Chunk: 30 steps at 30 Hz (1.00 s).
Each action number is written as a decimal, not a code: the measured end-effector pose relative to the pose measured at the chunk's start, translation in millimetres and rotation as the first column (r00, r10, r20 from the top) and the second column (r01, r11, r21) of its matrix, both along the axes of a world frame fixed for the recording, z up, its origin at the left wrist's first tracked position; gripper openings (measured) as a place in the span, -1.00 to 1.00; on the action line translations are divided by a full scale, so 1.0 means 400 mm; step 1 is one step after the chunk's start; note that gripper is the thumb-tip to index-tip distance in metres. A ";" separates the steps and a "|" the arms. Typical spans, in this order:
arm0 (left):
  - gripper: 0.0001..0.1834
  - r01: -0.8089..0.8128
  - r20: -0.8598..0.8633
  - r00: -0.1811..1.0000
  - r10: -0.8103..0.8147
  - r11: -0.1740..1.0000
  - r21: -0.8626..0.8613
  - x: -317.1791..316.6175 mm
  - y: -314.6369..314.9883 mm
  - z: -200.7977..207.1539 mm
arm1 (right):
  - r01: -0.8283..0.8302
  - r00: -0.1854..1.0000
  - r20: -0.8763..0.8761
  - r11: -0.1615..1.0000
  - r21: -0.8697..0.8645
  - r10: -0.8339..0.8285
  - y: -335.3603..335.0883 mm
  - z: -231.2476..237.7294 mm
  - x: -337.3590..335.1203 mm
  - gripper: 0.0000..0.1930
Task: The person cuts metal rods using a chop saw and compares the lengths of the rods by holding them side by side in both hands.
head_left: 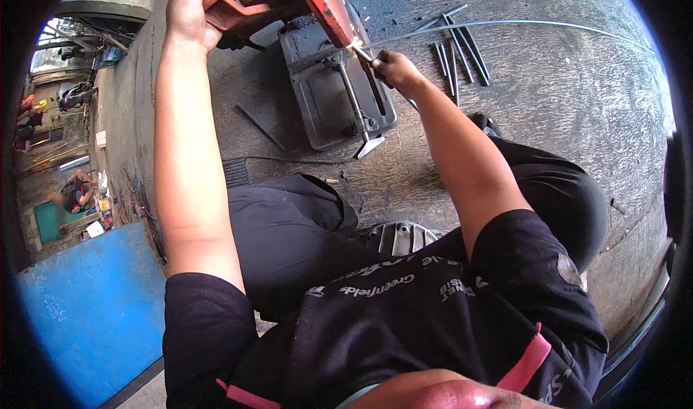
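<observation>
My left hand (189, 12) is closed around the orange handle (234, 12) of a cut-off saw at the upper left of centre. The saw's red-orange blade guard (321, 8) slants down over its dark metal base (312, 109). A bright glow and a few sparks show at the guard's lower end. There my right hand (395, 72) grips a thin metal rod (363, 54) close to the glow, its fingers wrapped round it. A clamp screw (352, 95) with a pale handle lies along the base. The blade's edge is hidden by the guard.
A long thin rod (520, 22) stretches right from the saw. Several short metal pieces (456, 51) lie beyond my right hand; another bar (260, 127) lies left of the base. A blue panel (101, 301) stands at lower left. Another person (76, 192) is farther off at left.
</observation>
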<state>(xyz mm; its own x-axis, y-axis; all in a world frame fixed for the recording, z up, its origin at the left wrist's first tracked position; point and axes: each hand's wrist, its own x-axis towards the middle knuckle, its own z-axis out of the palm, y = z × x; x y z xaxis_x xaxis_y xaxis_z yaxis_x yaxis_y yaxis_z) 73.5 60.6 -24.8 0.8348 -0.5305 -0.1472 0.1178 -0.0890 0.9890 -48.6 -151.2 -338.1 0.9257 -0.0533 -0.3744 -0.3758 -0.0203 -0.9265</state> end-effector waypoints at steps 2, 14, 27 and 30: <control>-0.60 -0.156 0.033 0.987 0.156 0.988 0.000 -0.079 -0.099 0.009 | 0.023 1.000 -0.020 0.999 -0.024 -0.023 -0.018 -0.027 -0.004 -0.72; -0.57 -0.308 0.058 0.950 0.307 0.951 0.010 -0.086 -0.103 0.012 | 0.091 0.993 0.087 0.993 -0.073 -0.085 -0.007 -0.018 0.002 -0.75; -0.62 -0.266 0.086 0.960 0.266 0.964 -0.006 -0.084 -0.083 0.021 | 0.086 0.996 0.012 0.992 0.096 -0.088 0.019 -0.027 0.010 -0.79; -0.59 -0.337 0.103 0.937 0.333 0.941 0.025 -0.122 -0.117 0.026 | 0.065 0.998 -0.038 0.980 0.190 -0.059 0.007 -0.041 0.007 -0.78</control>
